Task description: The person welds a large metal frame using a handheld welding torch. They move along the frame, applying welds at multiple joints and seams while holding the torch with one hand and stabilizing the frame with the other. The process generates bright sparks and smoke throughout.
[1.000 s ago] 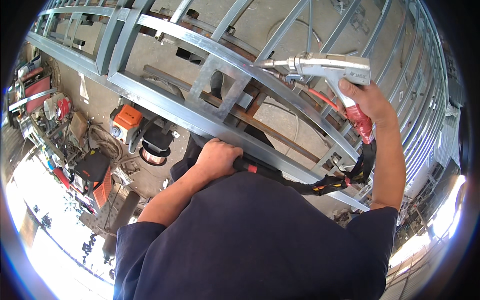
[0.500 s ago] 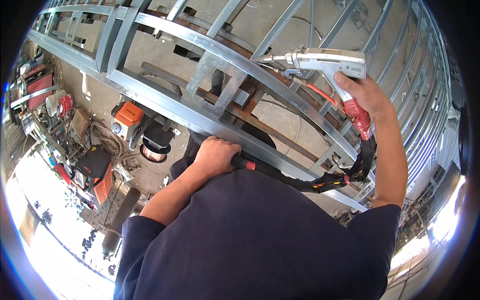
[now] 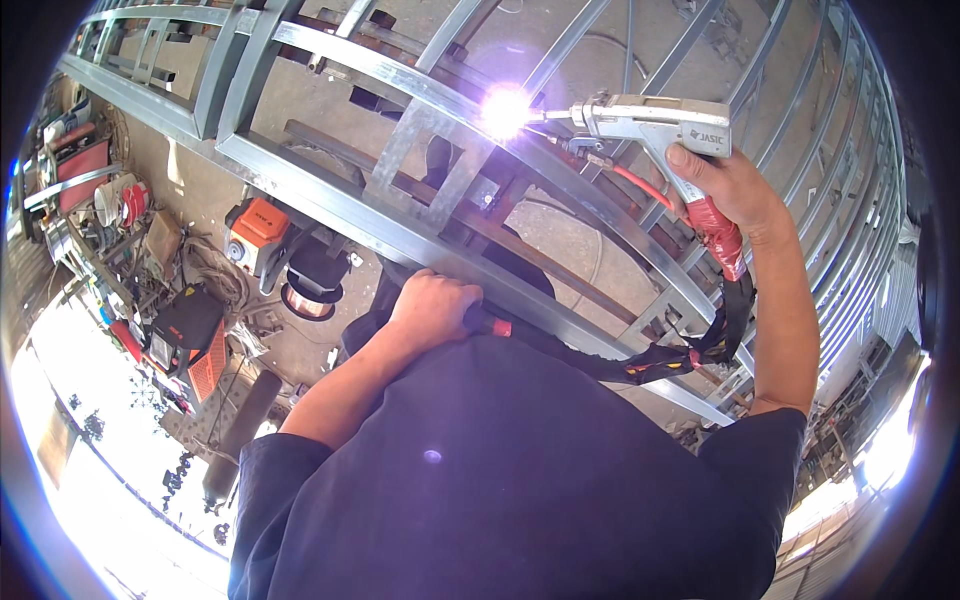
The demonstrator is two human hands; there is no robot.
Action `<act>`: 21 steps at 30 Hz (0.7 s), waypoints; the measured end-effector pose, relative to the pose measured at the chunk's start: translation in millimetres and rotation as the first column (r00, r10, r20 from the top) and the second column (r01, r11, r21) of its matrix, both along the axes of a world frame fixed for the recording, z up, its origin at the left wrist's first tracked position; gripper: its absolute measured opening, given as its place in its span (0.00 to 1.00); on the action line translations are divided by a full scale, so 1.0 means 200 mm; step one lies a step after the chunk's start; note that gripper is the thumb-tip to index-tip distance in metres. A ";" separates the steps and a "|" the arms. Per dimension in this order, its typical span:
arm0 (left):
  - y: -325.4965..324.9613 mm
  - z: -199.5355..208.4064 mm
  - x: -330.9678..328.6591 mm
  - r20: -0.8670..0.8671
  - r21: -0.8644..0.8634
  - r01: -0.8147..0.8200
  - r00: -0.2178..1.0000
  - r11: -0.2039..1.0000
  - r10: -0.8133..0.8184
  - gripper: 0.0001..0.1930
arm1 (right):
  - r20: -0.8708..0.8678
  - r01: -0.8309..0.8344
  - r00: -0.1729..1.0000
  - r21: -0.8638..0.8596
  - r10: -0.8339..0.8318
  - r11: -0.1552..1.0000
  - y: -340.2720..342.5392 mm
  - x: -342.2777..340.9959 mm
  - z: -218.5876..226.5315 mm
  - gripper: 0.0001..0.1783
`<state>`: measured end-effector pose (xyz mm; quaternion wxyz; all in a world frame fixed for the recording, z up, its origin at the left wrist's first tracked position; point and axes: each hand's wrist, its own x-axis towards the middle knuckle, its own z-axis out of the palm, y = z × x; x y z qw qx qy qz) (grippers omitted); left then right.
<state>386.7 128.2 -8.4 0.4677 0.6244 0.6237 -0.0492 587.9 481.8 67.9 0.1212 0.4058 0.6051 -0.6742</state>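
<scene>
My right hand (image 3: 735, 190) grips the red-wrapped handle of a grey pistol-shaped welding gun (image 3: 650, 118). Its nozzle points left at a joint in the galvanised steel frame (image 3: 330, 190), where a bright white arc (image 3: 505, 108) flares. My left hand (image 3: 432, 305) is closed around the black cable hose (image 3: 600, 362) that loops from the gun's handle down across my chest. The frame's long rails and cross pieces run diagonally below and ahead of me.
Down on the floor to the left stand an orange welding machine (image 3: 258, 232), a wire spool (image 3: 305, 300), a black and orange box unit (image 3: 185, 335) and a dark gas cylinder (image 3: 235, 430). Tools and red items clutter the far left.
The welding gun has shifted slightly and a bright arc now burns at its tip, where there was none before. My left hand keeps the same hold on the cable.
</scene>
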 end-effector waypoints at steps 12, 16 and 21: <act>0.01 0.01 0.00 0.017 -0.008 -0.018 1.000 1.000 0.018 0.18 | 0.003 0.030 1.000 0.007 -0.030 1.000 -0.01 0.03 -0.01 0.29; 0.01 0.00 0.00 0.017 0.019 -0.025 1.000 1.000 0.024 0.17 | 0.025 0.051 0.998 0.000 -0.051 0.999 -0.02 0.02 0.03 0.31; 0.00 -0.01 0.00 0.003 0.018 -0.024 1.000 1.000 0.024 0.16 | 0.024 0.017 1.000 -0.017 -0.016 1.000 0.00 0.07 -0.03 0.27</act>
